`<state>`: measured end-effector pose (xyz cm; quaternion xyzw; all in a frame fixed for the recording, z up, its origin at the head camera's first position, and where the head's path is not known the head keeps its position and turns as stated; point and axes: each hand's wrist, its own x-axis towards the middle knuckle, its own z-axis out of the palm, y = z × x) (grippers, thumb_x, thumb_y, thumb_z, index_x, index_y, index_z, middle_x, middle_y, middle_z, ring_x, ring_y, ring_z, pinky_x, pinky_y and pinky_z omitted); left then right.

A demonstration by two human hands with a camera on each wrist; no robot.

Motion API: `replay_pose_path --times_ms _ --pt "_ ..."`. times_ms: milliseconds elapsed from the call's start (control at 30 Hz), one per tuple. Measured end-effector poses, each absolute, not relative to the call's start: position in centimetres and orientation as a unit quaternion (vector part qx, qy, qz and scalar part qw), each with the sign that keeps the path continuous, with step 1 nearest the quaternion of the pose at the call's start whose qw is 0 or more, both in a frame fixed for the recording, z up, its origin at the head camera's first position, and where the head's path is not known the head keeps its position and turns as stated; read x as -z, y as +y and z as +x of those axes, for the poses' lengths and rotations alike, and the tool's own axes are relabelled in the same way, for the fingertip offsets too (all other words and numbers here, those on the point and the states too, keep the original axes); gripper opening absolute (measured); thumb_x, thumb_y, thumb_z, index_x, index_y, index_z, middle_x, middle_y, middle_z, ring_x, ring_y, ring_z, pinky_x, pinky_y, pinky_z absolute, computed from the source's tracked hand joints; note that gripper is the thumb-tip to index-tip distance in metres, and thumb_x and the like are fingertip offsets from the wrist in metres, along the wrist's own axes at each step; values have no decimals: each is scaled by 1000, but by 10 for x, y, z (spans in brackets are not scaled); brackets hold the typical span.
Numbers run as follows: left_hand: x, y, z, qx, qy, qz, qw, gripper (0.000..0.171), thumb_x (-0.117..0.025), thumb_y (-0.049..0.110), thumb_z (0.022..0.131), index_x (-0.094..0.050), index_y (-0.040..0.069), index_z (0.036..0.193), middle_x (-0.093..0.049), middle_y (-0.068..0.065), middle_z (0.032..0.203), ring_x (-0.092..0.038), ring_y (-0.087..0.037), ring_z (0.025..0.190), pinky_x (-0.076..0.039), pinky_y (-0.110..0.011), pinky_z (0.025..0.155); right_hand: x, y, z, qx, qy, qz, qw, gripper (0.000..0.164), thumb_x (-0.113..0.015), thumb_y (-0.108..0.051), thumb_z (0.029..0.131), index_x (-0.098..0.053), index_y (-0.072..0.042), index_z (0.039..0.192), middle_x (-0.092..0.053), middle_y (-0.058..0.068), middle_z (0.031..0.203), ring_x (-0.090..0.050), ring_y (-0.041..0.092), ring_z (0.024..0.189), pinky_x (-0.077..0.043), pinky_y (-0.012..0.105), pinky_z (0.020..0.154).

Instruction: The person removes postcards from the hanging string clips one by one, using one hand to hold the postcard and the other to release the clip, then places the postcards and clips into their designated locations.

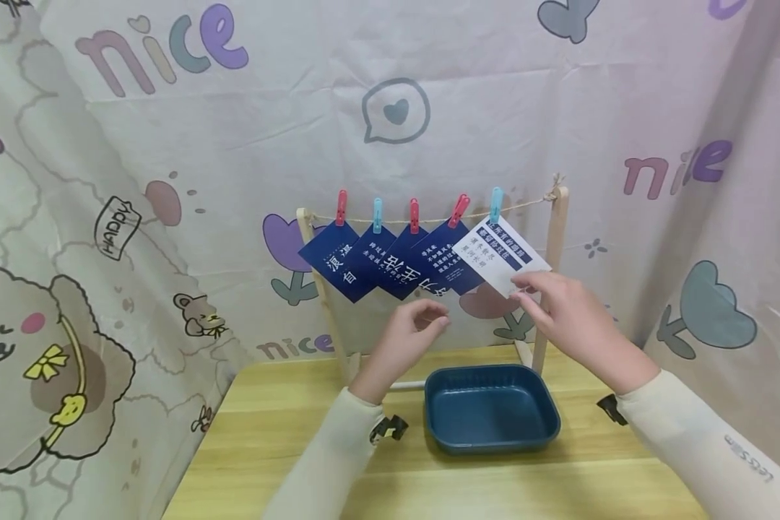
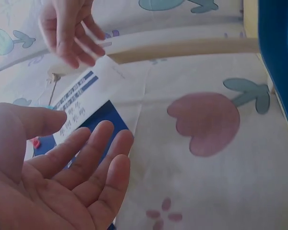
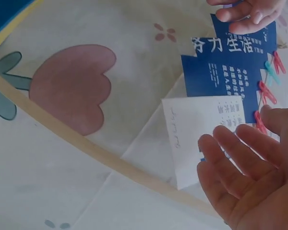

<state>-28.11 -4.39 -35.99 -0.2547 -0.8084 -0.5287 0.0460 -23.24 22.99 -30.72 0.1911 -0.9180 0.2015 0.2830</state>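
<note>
Several dark blue cards with white lettering (image 1: 330, 253) hang overlapping from a twine line, each under a small red or light blue clothespin (image 1: 342, 208). At the right end of the row a white card with blue bands (image 1: 487, 263) hangs from a light blue clothespin (image 1: 496, 205). My right hand (image 1: 575, 314) is beside this card's lower right side, fingers loosely extended and gripping nothing. Below the middle cards, my left hand (image 1: 406, 336) is held up with relaxed fingers and an empty palm, as the left wrist view also shows.
A wooden frame (image 1: 556, 238) carries the twine (image 1: 526, 208) between its two posts. On the wood-grain table (image 1: 266, 433) a dark blue plastic tray (image 1: 494, 444) stands in front of the frame. A printed curtain (image 1: 299, 130) hangs behind and at the sides.
</note>
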Motion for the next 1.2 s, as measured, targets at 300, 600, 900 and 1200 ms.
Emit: replay_pose_path --times_ms 300,600,900,1200 --pt "345 -13 -291 574 -781 -241 36 16 -69 25 98 -74 13 108 -75 -1 100 -75 -20 90 -61 -31 80 274 231 -252 -224 -895 214 322 22 -70 -21 98 -73 -6 114 -75 10 108 -71 25 89 -62 45 74" --pt "338 13 -299 591 -776 -218 5 23 -68 27 99 -73 9 114 -75 1 99 -75 -28 98 -61 -36 83 241 228 -266 -279 -876 207 335 24 -64 -22 101 -72 -6 117 -75 8 109 -74 23 85 -63 41 72" --pt "343 30 -302 604 -777 -177 -14 25 -68 27 99 -72 10 117 -76 -3 105 -76 -24 95 -61 -32 81 214 220 -283 -307 -865 192 349 30 -62 -30 103 -70 -9 123 -71 7 119 -73 24 92 -60 41 76" --pt "350 48 -308 651 -735 -183 -38 26 -66 20 100 -71 6 120 -75 -14 113 -74 -37 101 -62 -41 83 203 215 -296 -323 -875 175 315 44 -57 -30 104 -54 -15 146 -58 5 146 -70 19 88 -57 38 81"
